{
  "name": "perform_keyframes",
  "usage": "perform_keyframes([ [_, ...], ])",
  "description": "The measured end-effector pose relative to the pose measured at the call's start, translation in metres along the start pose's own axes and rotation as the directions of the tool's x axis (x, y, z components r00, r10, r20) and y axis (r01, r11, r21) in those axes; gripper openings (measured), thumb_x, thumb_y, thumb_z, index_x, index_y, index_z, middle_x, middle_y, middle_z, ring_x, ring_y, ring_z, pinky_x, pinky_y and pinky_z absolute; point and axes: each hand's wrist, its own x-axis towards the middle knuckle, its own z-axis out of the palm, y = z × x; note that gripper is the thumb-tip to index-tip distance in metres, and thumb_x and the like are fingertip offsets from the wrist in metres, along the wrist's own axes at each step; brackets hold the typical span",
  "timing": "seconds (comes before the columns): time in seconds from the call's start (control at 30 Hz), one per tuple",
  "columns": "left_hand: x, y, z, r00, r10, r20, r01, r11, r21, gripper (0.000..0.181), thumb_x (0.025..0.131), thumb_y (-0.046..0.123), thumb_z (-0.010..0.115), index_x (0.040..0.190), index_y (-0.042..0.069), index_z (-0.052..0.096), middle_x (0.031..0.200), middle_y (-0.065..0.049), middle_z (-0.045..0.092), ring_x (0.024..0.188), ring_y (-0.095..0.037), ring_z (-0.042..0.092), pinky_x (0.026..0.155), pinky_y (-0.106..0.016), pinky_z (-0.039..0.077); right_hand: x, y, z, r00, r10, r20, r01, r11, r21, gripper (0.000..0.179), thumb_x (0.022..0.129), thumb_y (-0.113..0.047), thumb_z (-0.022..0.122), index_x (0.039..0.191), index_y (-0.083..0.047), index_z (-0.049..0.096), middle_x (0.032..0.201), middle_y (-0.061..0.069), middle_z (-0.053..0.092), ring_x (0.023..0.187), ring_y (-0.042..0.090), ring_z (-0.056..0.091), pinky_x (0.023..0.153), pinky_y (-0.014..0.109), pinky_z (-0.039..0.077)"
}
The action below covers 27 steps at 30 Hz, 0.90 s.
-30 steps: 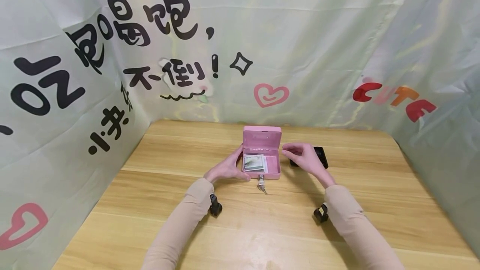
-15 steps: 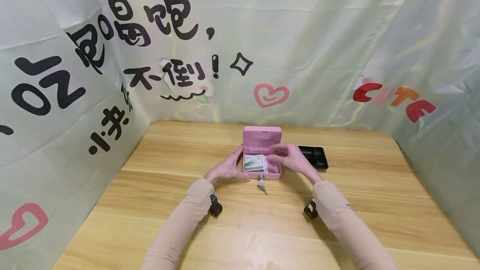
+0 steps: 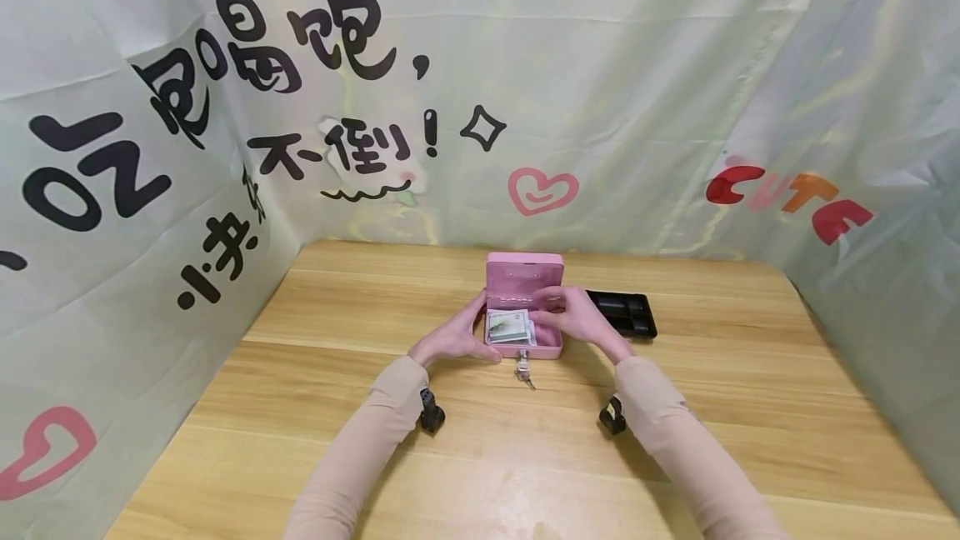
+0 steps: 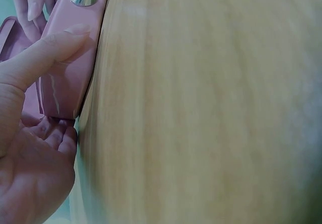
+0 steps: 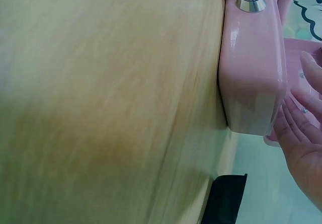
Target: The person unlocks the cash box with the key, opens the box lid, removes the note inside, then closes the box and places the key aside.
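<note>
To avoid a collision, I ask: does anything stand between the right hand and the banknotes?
Nothing visible does: the right hand hangs over the right side of the pink cash box, close to the banknotes; the raised lid stands behind.

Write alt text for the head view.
A left hand grips an open pink box containing banknotes while the right hand reaches in. Keys hang from its front lock; a black divided tray lies to the right on the wooden table.
</note>
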Motion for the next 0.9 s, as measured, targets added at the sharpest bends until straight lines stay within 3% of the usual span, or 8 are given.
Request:
perform_keyframes([
  [0.37, 0.001, -0.001, -0.001, 1.000, 0.005, 0.006, -0.005, 1.000, -0.016, 0.130, 0.066, 0.008, 0.092, 0.164, 0.021, 0.007, 0.170, -0.012, 0.016, 0.157, -0.032, 0.016, 0.129, -0.053, 0.015, 0.006, 0.000, 0.003, 1.000, 0.012, 0.029, -0.012, 1.000, -0.009, 0.039, 0.089, -0.009, 0.074, 0.122, 0.010, 0.065, 0.115, 0.029, 0.071, 0.104, 0.040, 0.071, 0.092, 0.048, 0.060],
  [0.6, 0.002, -0.001, 0.000, 0.999, 0.048, 0.015, -0.048, 0.999, -0.017, 0.128, 0.067, 0.005, 0.090, 0.163, 0.019, 0.006, 0.169, -0.013, 0.021, 0.156, -0.030, 0.020, 0.130, -0.049, 0.015, 0.010, -0.001, 0.008, 0.997, 0.005, 0.079, -0.009, 0.999, 0.048, 0.043, 0.087, -0.007, 0.076, 0.123, 0.012, 0.063, 0.114, 0.031, 0.071, 0.100, 0.039, 0.072, 0.089, 0.045, 0.062],
  [0.9, 0.002, -0.001, 0.000, 0.999, 0.045, 0.013, -0.045, 0.999, -0.016, 0.128, 0.069, 0.006, 0.090, 0.163, 0.023, 0.007, 0.169, -0.010, 0.021, 0.156, -0.028, 0.022, 0.130, -0.048, 0.017, 0.016, -0.009, 0.013, 0.995, 0.027, 0.098, -0.036, 0.996, 0.082, 0.044, 0.085, -0.004, 0.077, 0.125, 0.011, 0.063, 0.117, 0.030, 0.070, 0.099, 0.037, 0.072, 0.089, 0.042, 0.062],
])
